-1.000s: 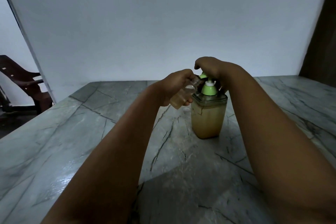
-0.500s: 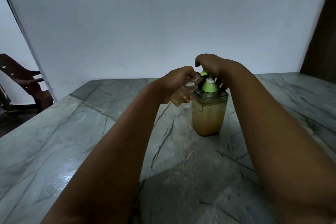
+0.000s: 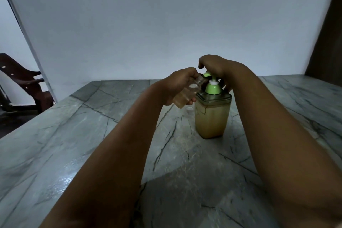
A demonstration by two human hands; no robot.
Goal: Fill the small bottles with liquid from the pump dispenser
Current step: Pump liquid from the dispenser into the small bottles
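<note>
Home room: marble-patterned table (image 3: pixel 92 135), plain white wall (image 3: pixel 148 24), wooden chair (image 3: pixel 22 79).

Pale green pump head (image 3: pixel 212 87) with a white collar, right under the right hand (image 3: pixel 214 65). Below it, the dispenser (image 3: pixel 211 118) shows murky amber-tan liquid. The small bottle (image 3: pixel 187 94) in the left hand (image 3: pixel 177 84): clear, tinted amber. Bench (image 3: pixel 74 135) beneath both hands: grey-green marble, dark veins. Wall (image 3: pixel 166 24) beyond them: plain blue-grey.

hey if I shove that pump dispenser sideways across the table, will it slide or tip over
Probably slide. The pump dispenser looks nearly full of tan liquid, so likely heavy and bottom-weighted, and its squarish base sits flat on the table. The polished stone looks slick. A push up high, where the right hand presses, could tip it more easily.
</note>
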